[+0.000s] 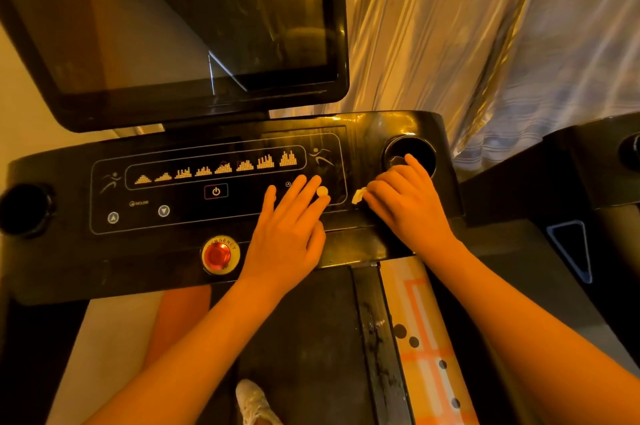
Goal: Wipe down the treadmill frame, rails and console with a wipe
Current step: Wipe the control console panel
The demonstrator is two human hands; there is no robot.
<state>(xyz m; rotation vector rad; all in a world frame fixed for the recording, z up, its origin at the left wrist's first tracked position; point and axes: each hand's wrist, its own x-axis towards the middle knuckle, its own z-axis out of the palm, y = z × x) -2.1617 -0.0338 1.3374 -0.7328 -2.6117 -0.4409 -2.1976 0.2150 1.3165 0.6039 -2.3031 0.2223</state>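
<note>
The black treadmill console (166,244) fills the middle of the head view, with lit program icons and a power button (215,191). My left hand (291,227) lies flat on the panel's right part, fingers straight and spread. My right hand (405,202) presses a small white wipe (358,196) against the console beside the right cup holder (410,152); its fingers curl over the wipe, and only a corner of the wipe shows. One fingertip reaches the cup holder's rim.
A dark screen (194,26) rises above the console. A red emergency button (218,254) sits at the front edge, a second cup holder (26,209) at the left. Curtains (485,26) hang behind. The belt (304,338) and a white shoe (254,402) are below.
</note>
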